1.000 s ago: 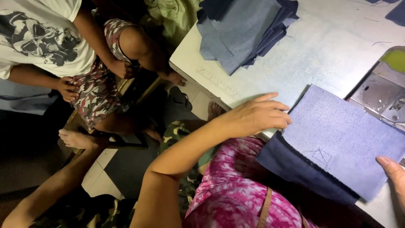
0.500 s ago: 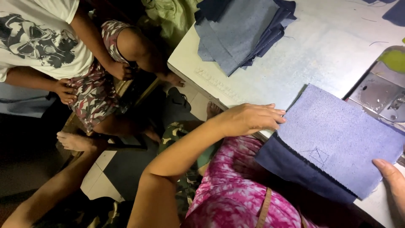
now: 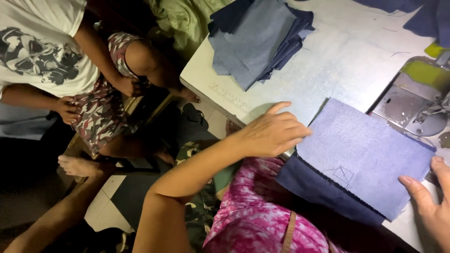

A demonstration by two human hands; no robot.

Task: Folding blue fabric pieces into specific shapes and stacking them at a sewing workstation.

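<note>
A blue denim piece (image 3: 365, 157) lies flat on the pale table (image 3: 337, 65), its dark underside hanging over the near edge. My left hand (image 3: 272, 133) rests on the piece's left edge, fingers pressing it down. My right hand (image 3: 429, 199) touches the piece's right corner at the frame's lower right, fingers spread. The metal plate and green body of a sewing machine (image 3: 417, 100) sit just beyond the piece on the right.
A stack of blue denim pieces (image 3: 258, 40) lies at the table's far left corner. More dark fabric (image 3: 422, 16) is at the top right. Another person in a white shirt (image 3: 42, 47) and patterned shorts sits on the left, bare feet on the floor.
My left hand slid a little along the fabric's left edge, and my right hand came further into view at the right corner. The denim piece shifted slightly toward the machine.
</note>
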